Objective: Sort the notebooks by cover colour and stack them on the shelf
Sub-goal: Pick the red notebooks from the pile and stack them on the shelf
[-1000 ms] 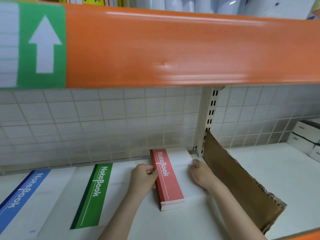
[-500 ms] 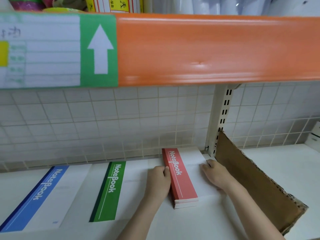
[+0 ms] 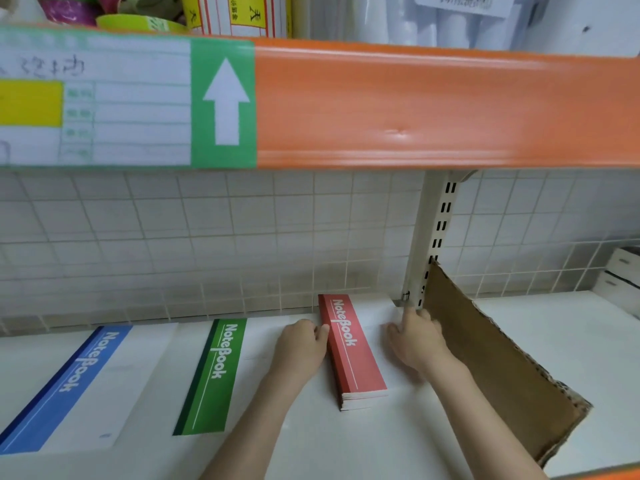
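As seen from the shelf's front edge inward: white shelf (image 3: 346,445), three colour groups laid out in a row. Nearest left, blue notebook (image 3: 62,393), flat, untouched. Beside it, green notebook (image 3: 207,379), flat, untouched. Right of centre, red notebook stack (image 3: 353,351), several deep, close to the tiled back wall (image 3: 207,244). Left hand (image 3: 301,344) curled against the stack's left edge; right hand (image 3: 415,341) on the white cover, fingers loosely bent, forefinger extended, gripping nothing. Cardboard divider (image 3: 491,368) just right. Sorting judged nearly complete; squaring of red pile outstanding. No loose notebooks in view.
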